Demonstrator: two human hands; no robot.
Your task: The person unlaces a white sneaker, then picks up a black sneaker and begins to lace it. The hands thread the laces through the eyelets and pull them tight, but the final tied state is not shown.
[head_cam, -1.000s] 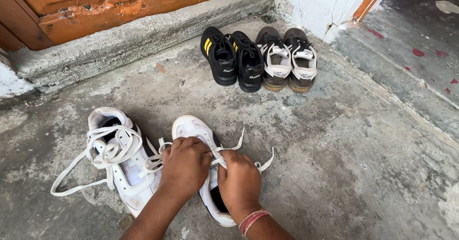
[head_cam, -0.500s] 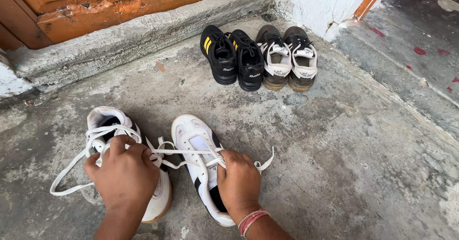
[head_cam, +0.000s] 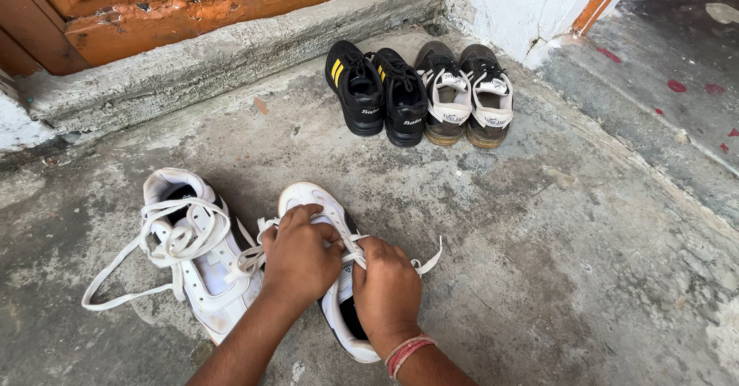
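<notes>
Gripping white laces [head_cam: 350,249] (both hands [head_cam: 342,274])

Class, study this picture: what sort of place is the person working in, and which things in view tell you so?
Probably a home's doorstep or entryway. A worn concrete floor meets a raised step under an orange wooden door, and two pairs of shoes, black shoes and brown-and-white shoes, are lined up by the white wall.

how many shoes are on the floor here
6: two white ones in front, the right shoe under both hands, the left shoe beside it unlaced; a black pair and a brown-and-white pair by the step.
</notes>
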